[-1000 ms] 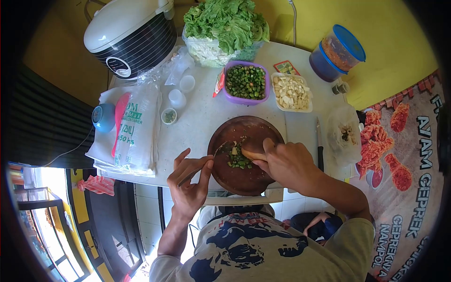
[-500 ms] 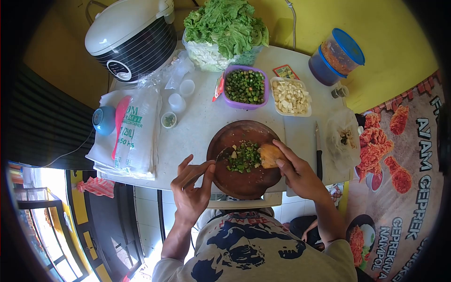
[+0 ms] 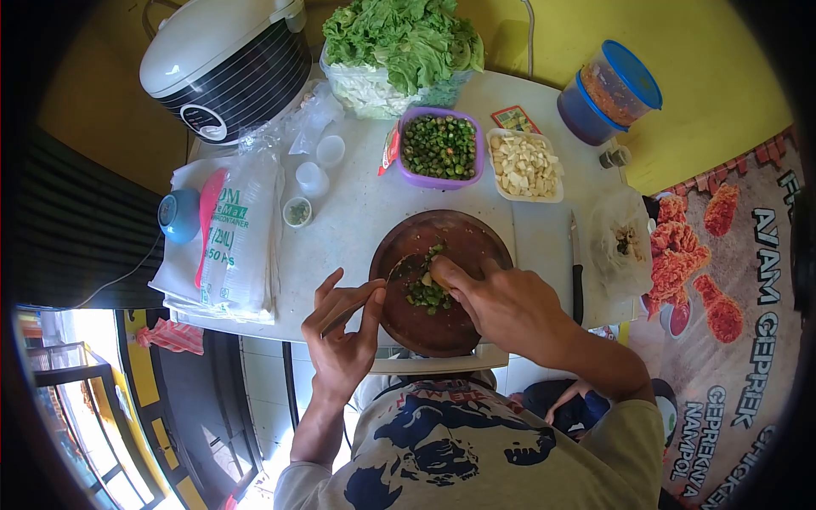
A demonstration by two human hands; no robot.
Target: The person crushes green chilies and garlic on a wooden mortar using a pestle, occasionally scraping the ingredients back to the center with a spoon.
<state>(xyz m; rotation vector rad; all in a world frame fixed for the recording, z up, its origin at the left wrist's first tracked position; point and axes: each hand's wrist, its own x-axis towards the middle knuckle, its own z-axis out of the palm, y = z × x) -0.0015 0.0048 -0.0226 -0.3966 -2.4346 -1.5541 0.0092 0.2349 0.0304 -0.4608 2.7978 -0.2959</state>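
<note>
A brown mortar dish (image 3: 472,235) sits at the table's near edge, with chopped green chilies (image 3: 427,296) and pale bits of garlic in it. My right hand (image 3: 514,313) is closed over a wooden pestle, mostly hidden beneath the fingers, and bears down on the chilies near the middle of the dish. At the dish's left rim, my left hand (image 3: 344,333) pinches a thin metal spoon (image 3: 342,320) by its handle. The spoon's bowl end reaches into the dish beside the chilies.
Behind the dish stand a purple tub of cut chilies (image 3: 439,182) and a white tray of garlic (image 3: 525,197). A knife (image 3: 577,285) lies right, near a plastic bag (image 3: 612,272). Cups (image 3: 313,180), plastic packs (image 3: 242,289), a rice cooker (image 3: 229,85) and lettuce (image 3: 404,38) fill the left and back.
My right hand has moved left with the pestle, from the dish's right side onto the chilies, which are now gathered in a narrower heap. My left hand keeps its pinch on the spoon.
</note>
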